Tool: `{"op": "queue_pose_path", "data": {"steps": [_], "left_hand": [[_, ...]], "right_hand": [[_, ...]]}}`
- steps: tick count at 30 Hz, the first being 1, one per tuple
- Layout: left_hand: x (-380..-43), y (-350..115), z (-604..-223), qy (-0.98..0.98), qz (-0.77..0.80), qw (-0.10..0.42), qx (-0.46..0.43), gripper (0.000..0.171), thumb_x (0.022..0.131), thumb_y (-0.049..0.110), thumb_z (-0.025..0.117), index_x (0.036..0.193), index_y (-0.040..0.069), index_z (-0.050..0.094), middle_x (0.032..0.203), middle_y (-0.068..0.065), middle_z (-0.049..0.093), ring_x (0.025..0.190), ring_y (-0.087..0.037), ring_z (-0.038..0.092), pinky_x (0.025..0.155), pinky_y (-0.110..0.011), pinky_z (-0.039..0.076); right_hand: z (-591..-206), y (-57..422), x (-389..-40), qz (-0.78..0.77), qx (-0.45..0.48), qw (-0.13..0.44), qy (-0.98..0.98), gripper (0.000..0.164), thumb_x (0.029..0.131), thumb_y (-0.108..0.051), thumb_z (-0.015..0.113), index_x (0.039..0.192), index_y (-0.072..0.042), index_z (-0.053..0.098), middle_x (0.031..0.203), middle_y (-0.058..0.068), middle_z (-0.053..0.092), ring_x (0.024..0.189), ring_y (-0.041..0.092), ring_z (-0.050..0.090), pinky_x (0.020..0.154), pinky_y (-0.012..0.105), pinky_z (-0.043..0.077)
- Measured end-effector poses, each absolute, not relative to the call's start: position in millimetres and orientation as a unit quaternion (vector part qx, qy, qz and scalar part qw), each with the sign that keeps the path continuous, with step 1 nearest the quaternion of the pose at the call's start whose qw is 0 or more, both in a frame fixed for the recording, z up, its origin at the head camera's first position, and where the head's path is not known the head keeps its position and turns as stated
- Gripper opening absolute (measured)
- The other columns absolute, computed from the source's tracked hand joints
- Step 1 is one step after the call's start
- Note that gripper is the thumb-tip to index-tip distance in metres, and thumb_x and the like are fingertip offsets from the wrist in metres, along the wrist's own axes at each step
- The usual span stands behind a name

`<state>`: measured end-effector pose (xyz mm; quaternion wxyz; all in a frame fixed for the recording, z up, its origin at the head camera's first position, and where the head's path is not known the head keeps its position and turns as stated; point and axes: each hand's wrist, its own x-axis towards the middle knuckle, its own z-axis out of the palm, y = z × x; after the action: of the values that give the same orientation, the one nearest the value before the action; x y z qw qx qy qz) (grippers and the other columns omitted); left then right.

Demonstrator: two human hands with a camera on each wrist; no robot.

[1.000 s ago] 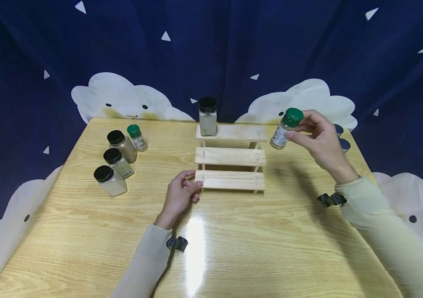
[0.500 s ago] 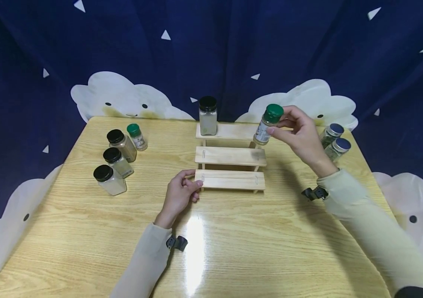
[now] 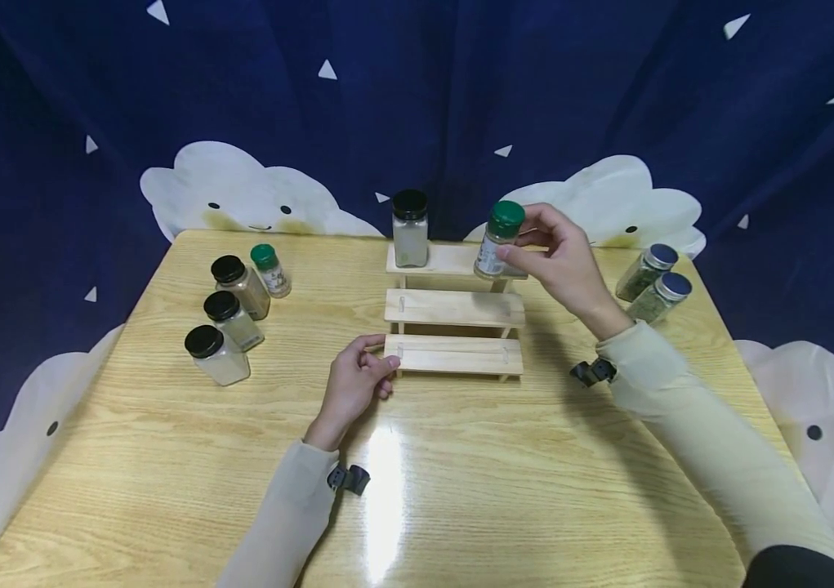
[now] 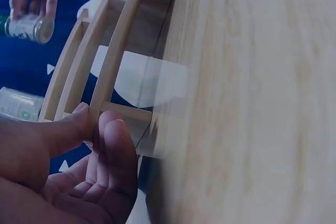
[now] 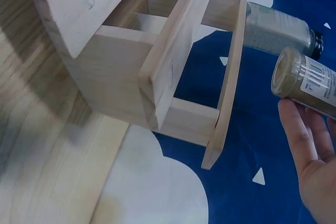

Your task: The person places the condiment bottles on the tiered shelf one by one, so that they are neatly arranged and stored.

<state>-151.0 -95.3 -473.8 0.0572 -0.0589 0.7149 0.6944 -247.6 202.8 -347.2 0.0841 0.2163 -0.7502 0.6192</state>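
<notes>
A three-step wooden rack [image 3: 453,309] stands at the middle of the table. My left hand [image 3: 358,380] pinches the left end of its lowest step between thumb and fingers; the left wrist view shows the thumb [image 4: 68,127] on top of the board. My right hand [image 3: 559,265] holds a green-capped spice jar [image 3: 497,241] over the right part of the top step. In the right wrist view that spice jar [image 5: 310,80] hangs just above the top board, its base showing. A black-capped jar [image 3: 410,233] stands on the top step's left end.
On the table's left are several black-capped jars [image 3: 218,359] and a smaller green-capped jar [image 3: 271,273]. Two jars with silver-blue lids [image 3: 659,298] stand at the right edge. A dark blue curtain [image 3: 446,98] hangs behind the table.
My right hand has carried the green-capped spice jar leftward, from right of the rack to over its top step. The left hand has stayed on the lowest step.
</notes>
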Motion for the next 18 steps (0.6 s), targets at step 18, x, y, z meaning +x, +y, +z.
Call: {"op": "queue_pose_path", "data": {"steps": [18], "left_hand": [[-151, -96, -475, 0.717, 0.692, 0.059, -0.057, 0.048, 0.1, -0.003, 0.077, 0.145, -0.007, 0.06, 0.078, -0.01, 0.065, 0.056, -0.013, 0.064, 0.053, -0.022, 0.06]], "right_hand": [[-347, 174, -268, 0.617, 0.22, 0.06, -0.754, 0.035, 0.096, -0.003, 0.08, 0.129, 0.0, 0.07, 0.115, 0.007, 0.07, 0.101, 0.027, 0.068, 0.089, 0.03, 0.059]]}}
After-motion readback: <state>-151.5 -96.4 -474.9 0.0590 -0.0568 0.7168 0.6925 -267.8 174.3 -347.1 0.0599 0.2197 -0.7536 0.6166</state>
